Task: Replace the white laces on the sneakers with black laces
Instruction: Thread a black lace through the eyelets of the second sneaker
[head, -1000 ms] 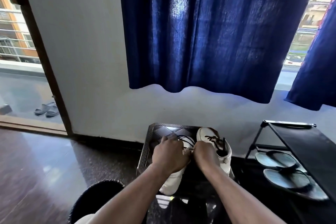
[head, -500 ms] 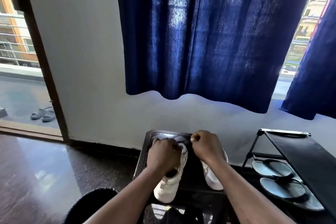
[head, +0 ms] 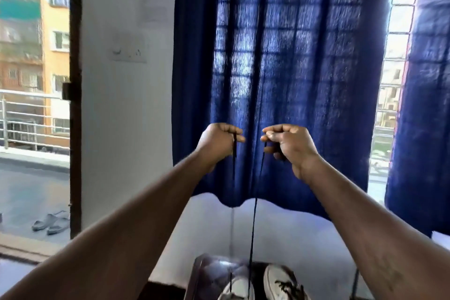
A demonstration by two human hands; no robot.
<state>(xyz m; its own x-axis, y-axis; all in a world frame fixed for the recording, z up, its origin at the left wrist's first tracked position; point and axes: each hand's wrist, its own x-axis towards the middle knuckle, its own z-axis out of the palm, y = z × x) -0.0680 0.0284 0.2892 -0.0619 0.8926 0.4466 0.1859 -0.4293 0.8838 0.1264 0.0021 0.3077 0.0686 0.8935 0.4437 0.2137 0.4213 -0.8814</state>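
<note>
Both my hands are raised high in front of the blue curtain. My left hand (head: 220,140) pinches one end of a black lace (head: 253,226), and my right hand (head: 286,141) pinches the other end. The two strands run straight down, taut, to the left white sneaker (head: 237,290) at the bottom edge. The right white sneaker (head: 283,284) stands beside it with a black lace threaded through its eyelets. Both sneakers sit on a dark stool (head: 209,268).
A blue curtain (head: 280,68) hangs over the window behind my hands. An open doorway at the left leads to a balcony with grey slippers (head: 50,223). A thin black rack leg (head: 354,285) shows at the bottom right.
My hands have risen from the sneaker to well above it, drawing the two lace ends up taut. The camera has tilted up, so the sneakers sit at the bottom edge.
</note>
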